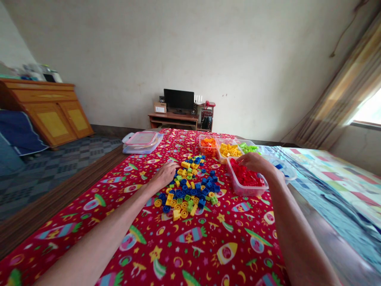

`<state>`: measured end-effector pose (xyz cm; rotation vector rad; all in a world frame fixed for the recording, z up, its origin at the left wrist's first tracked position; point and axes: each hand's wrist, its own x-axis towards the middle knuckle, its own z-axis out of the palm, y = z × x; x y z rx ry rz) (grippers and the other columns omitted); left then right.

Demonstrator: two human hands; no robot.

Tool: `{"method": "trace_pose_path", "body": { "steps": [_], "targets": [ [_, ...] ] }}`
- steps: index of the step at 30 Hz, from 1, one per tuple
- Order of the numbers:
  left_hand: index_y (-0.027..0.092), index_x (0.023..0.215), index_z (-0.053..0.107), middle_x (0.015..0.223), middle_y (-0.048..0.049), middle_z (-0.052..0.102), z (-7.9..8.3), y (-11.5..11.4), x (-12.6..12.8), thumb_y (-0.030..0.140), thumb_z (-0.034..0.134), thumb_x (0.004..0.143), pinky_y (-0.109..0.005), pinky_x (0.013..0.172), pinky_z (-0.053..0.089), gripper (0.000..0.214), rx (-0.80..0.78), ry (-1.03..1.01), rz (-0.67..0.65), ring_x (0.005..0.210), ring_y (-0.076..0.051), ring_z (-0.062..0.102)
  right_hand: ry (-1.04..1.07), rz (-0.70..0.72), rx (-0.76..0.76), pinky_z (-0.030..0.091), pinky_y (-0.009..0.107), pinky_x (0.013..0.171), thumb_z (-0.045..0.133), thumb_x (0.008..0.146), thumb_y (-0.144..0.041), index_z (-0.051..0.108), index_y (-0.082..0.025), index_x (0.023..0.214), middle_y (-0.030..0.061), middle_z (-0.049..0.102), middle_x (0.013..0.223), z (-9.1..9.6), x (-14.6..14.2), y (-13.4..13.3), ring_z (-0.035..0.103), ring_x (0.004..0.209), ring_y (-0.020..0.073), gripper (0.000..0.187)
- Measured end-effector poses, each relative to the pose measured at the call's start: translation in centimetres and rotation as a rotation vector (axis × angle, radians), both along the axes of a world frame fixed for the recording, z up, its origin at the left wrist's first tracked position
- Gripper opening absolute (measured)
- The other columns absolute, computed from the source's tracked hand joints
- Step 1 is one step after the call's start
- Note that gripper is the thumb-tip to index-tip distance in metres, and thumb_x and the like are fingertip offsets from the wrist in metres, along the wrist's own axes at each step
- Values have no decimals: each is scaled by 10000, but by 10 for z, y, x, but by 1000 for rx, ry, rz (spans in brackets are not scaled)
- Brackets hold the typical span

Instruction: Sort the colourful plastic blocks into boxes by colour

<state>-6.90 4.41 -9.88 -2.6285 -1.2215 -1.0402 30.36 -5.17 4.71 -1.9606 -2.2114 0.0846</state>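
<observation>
A loose pile of toy building bricks (pixel 193 192), blue, yellow and light green, lies on the red patterned tablecloth (pixel 208 242). My left hand (pixel 164 174) rests at the pile's left edge, fingers stretched toward the bricks and no held piece visible. Over the clear plastic box (pixel 248 190) of red bricks (pixel 245 176) is my right hand (pixel 256 163). Its fingers reach down to the left, apart from the thumb, and their tips are near the red bricks. I see nothing held in it.
Behind the red box stand boxes of orange bricks (pixel 208 145), yellow bricks (pixel 229 150) and light green bricks (pixel 248 148). Right of my wrist, another clear box (pixel 290 172) has blue bricks. Stacked lids (pixel 143 141) lie at the far left. A monitor (pixel 179 100) stands beyond.
</observation>
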Motion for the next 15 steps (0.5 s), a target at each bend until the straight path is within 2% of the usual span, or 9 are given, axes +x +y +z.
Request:
{"method": "trace_pose_path", "body": {
  "steps": [3, 6, 8, 11, 13, 15],
  "targets": [
    [177, 998, 700, 1080, -102, 674, 1, -1, 1, 174, 351, 863, -394, 979, 476, 374, 1, -5, -2, 1035, -216, 601, -9, -63, 105, 455, 226, 703, 479, 776, -94, 728, -173, 1047, 61, 743, 918, 1, 11, -1, 664, 808, 174, 376],
    [176, 1010, 697, 1086, -101, 671, 2, -2, 0, 185, 338, 876, -377, 967, 481, 383, 1, 7, -21, 1038, -210, 599, -84, -86, 154, 449, 238, 733, 440, 802, -96, 729, -166, 1021, 88, 736, 942, -3, 19, -2, 659, 863, 189, 369],
    [175, 1017, 695, 1084, -104, 670, 3, -4, 0, 191, 329, 882, -374, 956, 488, 391, 2, 18, -31, 1026, -210, 603, -144, -22, 74, 444, 244, 729, 421, 790, -65, 732, -159, 982, 96, 733, 914, -9, 21, -4, 655, 838, 190, 377],
    [184, 1027, 693, 1083, -100, 670, 4, -5, -1, 196, 327, 884, -379, 961, 486, 392, 10, 20, -30, 1030, -212, 602, -155, 154, -60, 441, 249, 746, 409, 744, -14, 730, -163, 954, 84, 730, 909, -15, 23, -14, 646, 813, 180, 411],
    [186, 1034, 692, 1080, -100, 670, 4, -5, -1, 195, 328, 884, -384, 961, 487, 394, 12, 17, -28, 1030, -215, 601, -111, 220, -78, 442, 245, 757, 397, 737, -3, 721, -180, 981, 66, 730, 950, -15, 24, -23, 645, 819, 170, 442],
    [188, 1044, 690, 1077, -99, 670, 3, -5, 0, 192, 330, 883, -390, 954, 493, 395, 9, 12, -27, 1018, -216, 602, -74, 211, -67, 450, 247, 756, 383, 759, -10, 708, -186, 1021, 61, 730, 981, -13, 25, -31, 651, 814, 164, 453]
  ]
}}
